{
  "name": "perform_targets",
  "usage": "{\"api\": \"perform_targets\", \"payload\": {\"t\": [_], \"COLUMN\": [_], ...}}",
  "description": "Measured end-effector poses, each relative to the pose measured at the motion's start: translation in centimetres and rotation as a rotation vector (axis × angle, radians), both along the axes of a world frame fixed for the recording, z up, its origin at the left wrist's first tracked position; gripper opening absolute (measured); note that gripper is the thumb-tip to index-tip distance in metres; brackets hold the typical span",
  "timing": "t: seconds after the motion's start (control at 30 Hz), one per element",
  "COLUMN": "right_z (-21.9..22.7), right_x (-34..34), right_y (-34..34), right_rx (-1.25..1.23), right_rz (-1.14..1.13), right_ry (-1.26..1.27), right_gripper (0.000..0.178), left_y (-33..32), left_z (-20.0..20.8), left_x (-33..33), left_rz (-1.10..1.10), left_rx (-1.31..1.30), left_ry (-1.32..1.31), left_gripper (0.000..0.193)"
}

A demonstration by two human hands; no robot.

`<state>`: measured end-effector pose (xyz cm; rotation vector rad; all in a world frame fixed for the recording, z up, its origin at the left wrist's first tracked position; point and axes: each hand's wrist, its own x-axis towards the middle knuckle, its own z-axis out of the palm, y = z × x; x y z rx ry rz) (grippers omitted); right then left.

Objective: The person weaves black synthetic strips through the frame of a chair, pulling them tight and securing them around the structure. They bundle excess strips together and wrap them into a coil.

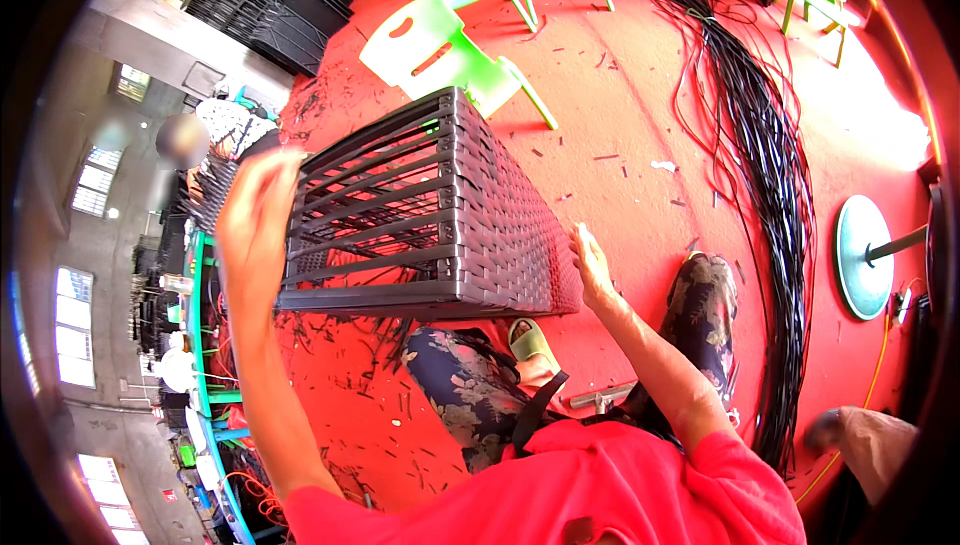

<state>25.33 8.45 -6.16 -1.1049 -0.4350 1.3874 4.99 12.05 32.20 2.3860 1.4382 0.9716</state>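
Note:
A dark brown woven rattan-style basket is tilted in front of me, above my lap. Its right side is closely woven, while the side facing left shows bare parallel slats with gaps between them. My left hand is at the basket's left edge, its fingers bent toward the frame. They are blurred, so their grip does not show clearly. Beside the woven right end is my right hand, fingers stretched out and close together. Whether it touches the weave is hard to tell.
Long black strips lie bundled on the red floor at right, with scraps scattered about. Green chairs stand ahead. A round disc-shaped base with a pole is at far right. Another person is at left, near a green-framed table.

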Motion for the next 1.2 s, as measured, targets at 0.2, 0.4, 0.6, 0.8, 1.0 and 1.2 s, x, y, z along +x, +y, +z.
{"api": "perform_targets", "payload": {"t": [0.2,0.4,0.6,0.8,1.0,1.2], "right_z": [-11.7,-16.7,-17.0,-19.4,-22.4,-23.3], "right_x": [0.5,0.2,0.1,-0.5,-2.4,-4.9], "right_y": [-1.8,-1.9,-2.6,-2.9,-3.0,-4.2], "right_rx": [-0.323,-0.321,-0.383,-0.463,-0.547,-0.829], "right_rz": [-0.071,-0.175,-0.111,-0.019,0.047,0.120], "right_ry": [-0.071,-0.184,-0.227,-0.271,-0.208,0.215], "right_gripper": [0.038,0.033,0.035,0.039,0.052,0.065], "left_y": [10.0,6.1,-2.7,-8.4,-11.3,-11.8], "left_z": [-3.0,-5.6,-4.6,-3.5,-3.1,-3.2], "left_x": [6.2,4.5,-0.5,-3.4,-4.8,-6.7], "left_rz": [0.003,0.103,-0.080,0.012,0.147,0.199], "left_rx": [-0.329,-0.273,-0.064,-0.077,-0.131,-0.188], "left_ry": [0.248,0.082,0.222,0.348,0.248,0.201], "left_gripper": [0.068,0.049,0.033,0.064,0.065,0.064]}}
